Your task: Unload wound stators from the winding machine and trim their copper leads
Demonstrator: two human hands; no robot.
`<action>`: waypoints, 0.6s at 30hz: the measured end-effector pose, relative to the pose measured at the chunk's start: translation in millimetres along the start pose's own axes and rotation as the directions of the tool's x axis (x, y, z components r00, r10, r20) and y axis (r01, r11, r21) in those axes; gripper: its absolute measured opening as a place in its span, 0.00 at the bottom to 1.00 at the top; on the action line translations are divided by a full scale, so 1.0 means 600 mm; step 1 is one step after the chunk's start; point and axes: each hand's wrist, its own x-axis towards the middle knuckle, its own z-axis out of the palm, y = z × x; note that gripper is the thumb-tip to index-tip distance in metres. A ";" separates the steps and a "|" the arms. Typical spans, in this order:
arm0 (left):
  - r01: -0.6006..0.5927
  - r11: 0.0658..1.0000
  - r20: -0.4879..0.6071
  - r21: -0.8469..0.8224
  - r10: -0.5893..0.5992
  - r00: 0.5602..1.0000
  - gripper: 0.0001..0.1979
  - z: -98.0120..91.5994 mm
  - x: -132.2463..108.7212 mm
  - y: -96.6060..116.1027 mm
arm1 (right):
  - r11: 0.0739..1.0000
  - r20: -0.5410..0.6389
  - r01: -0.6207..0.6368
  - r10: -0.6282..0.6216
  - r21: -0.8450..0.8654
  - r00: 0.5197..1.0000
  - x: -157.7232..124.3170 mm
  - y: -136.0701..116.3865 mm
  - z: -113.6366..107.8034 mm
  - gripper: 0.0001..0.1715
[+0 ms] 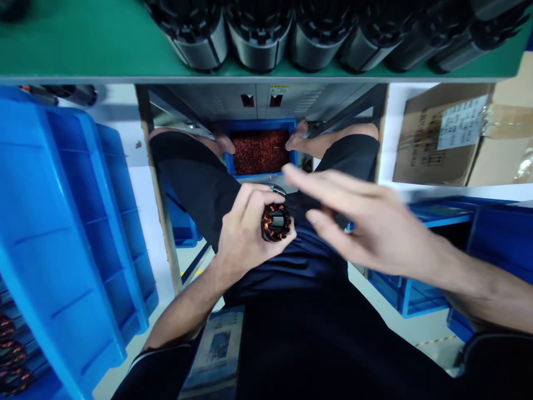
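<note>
Bins of blue plastic [62, 222] stack at the left. The green counter [83, 55] carries a far row of motor stators [258, 39], cut off by the top edge. Between the feet, a blue tray [260, 123] holds copper wire scrap. The left hand [241, 233] wraps a copper-wound stator [275, 222] over the lap, seemingly mid-inspection. The right hand [375, 228], empty and spread, hovers blurred just to its right. Touching the windings calls for a light fingertip. Fingers hide the copper-wound stator's lower body.

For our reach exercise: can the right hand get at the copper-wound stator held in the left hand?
Probably yes: the open right hand hovers just beside the stator, whose end shows bare past the left hand, nothing between.
</note>
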 end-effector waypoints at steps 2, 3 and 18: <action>-0.030 0.999 0.007 -0.011 0.030 1.000 0.26 -0.002 0.008 0.011 | 0.992 0.103 0.013 -0.026 0.127 0.994 0.010 -0.014 0.021 0.36; -0.041 0.999 0.004 -0.012 0.041 0.999 0.26 -0.003 0.012 0.018 | 0.986 0.136 -0.004 -0.019 0.166 0.991 0.015 -0.014 0.027 0.37; 0.260 0.736 0.191 -0.625 -0.179 0.965 0.20 -0.021 0.030 0.022 | 0.968 0.331 0.216 -0.247 0.128 0.911 0.044 -0.038 -0.051 0.14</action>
